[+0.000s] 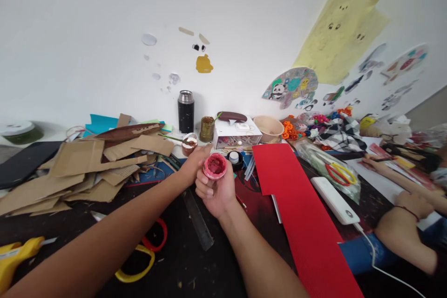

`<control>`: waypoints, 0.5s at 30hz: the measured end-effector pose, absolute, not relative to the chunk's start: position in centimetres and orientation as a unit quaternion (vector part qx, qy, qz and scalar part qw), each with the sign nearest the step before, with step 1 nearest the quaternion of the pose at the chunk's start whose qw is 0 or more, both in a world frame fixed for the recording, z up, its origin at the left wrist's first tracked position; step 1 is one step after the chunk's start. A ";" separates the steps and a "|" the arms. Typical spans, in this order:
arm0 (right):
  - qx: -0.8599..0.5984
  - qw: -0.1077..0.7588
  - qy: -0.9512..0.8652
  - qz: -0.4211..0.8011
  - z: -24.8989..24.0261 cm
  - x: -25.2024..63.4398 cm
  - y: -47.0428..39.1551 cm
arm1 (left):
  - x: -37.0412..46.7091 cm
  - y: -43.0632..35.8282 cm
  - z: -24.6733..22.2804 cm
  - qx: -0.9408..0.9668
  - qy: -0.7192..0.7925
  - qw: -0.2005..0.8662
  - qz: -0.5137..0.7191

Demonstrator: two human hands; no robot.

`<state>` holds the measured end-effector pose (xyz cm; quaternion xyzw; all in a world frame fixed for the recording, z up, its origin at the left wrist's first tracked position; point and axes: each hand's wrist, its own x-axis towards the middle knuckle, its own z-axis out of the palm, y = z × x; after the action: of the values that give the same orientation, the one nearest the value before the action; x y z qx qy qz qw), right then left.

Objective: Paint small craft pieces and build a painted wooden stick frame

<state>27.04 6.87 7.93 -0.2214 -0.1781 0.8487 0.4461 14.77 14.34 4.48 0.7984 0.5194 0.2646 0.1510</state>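
My right hand (pixel 221 193) is wrapped round a small open jar (pixel 215 166) with red-pink paint inside and smeared on its rim. The jar's mouth tilts toward me. My left hand (pixel 196 164) is close beside the jar's left side, its fingers mostly hidden, so I cannot tell whether they grip anything. Just beyond the left hand is a small jar of brown paint (pixel 189 148) with a green-handled brush (pixel 174 138) lying across it. A black pot with a white cap (pixel 234 158) stands behind my right hand.
Cardboard scraps (pixel 78 158) pile up at left. Red-and-yellow scissors (pixel 136 265), a yellow glue gun (pixel 21 256) and a metal ruler (pixel 198 221) lie nearer. Red corrugated sheet (pixel 307 223) and a white power strip (pixel 334 200) lie right. A black bottle (pixel 186 111) stands behind; another person's arms (pixel 405 214) rest far right.
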 end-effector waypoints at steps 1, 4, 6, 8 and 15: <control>-0.223 0.446 -0.179 0.848 7.9 27.0 6.9 | 14.3 13.9 4.8 0.791 0.517 0.171 0.280; -0.227 0.442 -0.175 0.850 7.8 27.0 6.9 | 12.0 12.0 5.8 0.772 0.514 0.213 0.306; -0.229 0.441 -0.168 0.851 7.8 27.0 6.9 | 10.2 10.4 6.7 0.757 0.517 0.242 0.319; -0.232 0.441 -0.163 0.852 7.8 26.9 6.9 | 8.6 8.6 7.8 0.720 0.497 0.326 0.359; -0.312 0.439 -0.167 0.826 7.1 25.4 6.5 | 8.7 5.1 9.2 0.685 0.495 0.389 0.367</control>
<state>25.38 6.50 7.12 -0.3122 -0.1669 0.8258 0.4390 8.73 5.09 9.20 0.6848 0.4945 0.3673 0.3893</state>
